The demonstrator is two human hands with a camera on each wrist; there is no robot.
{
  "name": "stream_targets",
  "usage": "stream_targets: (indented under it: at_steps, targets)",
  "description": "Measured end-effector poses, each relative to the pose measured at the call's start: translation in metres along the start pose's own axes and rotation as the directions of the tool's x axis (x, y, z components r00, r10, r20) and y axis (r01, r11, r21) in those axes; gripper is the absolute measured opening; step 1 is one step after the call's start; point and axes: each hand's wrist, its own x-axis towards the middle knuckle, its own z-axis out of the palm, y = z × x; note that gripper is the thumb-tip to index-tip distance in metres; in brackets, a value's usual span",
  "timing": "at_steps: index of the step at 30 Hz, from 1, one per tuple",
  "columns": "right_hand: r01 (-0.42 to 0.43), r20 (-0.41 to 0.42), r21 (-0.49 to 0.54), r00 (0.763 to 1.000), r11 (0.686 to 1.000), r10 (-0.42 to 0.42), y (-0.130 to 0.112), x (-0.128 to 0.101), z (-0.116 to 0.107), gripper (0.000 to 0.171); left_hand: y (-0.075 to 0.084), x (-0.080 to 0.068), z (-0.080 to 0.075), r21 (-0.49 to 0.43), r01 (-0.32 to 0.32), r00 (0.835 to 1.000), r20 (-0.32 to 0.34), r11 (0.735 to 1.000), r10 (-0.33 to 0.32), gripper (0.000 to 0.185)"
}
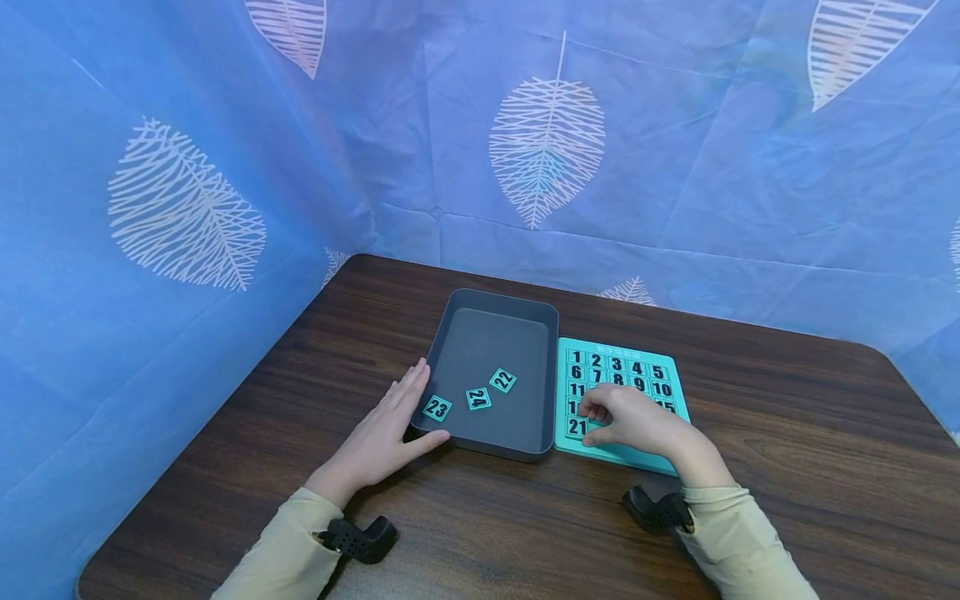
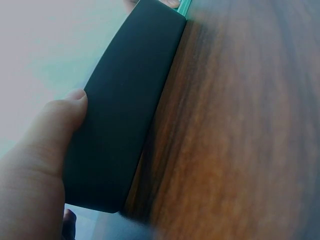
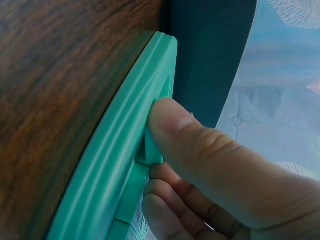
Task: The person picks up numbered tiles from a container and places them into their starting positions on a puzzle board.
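Observation:
My left hand (image 1: 382, 429) rests against the left side of a dark grey tray (image 1: 487, 437), its fingers straight along the rim and its thumb at the front wall. Number tiles 23 (image 1: 437, 407), 24 (image 1: 477, 398) and 22 (image 1: 503, 380) lie loose in the tray. Bent over a turquoise number puzzle board (image 1: 630, 456), my right hand (image 1: 637, 417) pinches at tile 21 (image 1: 577, 427) in the front left corner. In the right wrist view the thumb (image 3: 172, 120) touches a turquoise piece (image 3: 154, 147) with curled fingers behind it. The hand hides several other tiles.
The board sits directly right of the tray on a dark wooden table (image 1: 787, 400). Blue cloth (image 1: 675, 167) with white leaf prints hangs behind the table and along its left side.

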Motion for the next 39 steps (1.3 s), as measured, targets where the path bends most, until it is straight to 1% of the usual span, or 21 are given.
stream_targets:
  at_steps: [19, 26, 30, 34, 39]
  targets:
    - [-0.009, 0.006, 0.014, 1.0, 1.0, 0.009, 0.0, 0.002, 0.0, 0.028, 0.0, 0.0, 0.0, 0.0, 0.004, 1.0, -0.002, 1.0, -0.004, 0.091]
    - [0.005, 0.007, 0.007, 1.0, 1.0, -0.005, -0.002, 0.004, -0.001, 0.031, 0.0, 0.0, 0.0, 0.002, 0.003, 1.0, -0.001, 1.0, -0.003, 0.091]
    - [0.034, -0.031, -0.018, 0.999, 0.999, -0.035, -0.005, 0.008, -0.004, 0.029, 0.0, 0.0, 0.0, 0.001, 0.002, 1.0, 0.0, 1.0, -0.002, 0.091]
    - [0.059, -0.094, -0.056, 0.994, 0.997, -0.064, -0.012, 0.016, -0.008, 0.026, 0.0, 0.0, 0.0, 0.002, 0.002, 1.0, -0.001, 1.0, -0.002, 0.091]
    - [0.08, -0.139, -0.057, 0.986, 0.995, -0.087, -0.023, 0.027, -0.01, 0.026, 0.0, 0.0, 0.0, 0.003, 0.006, 1.0, 0.0, 1.0, -0.006, 0.091]
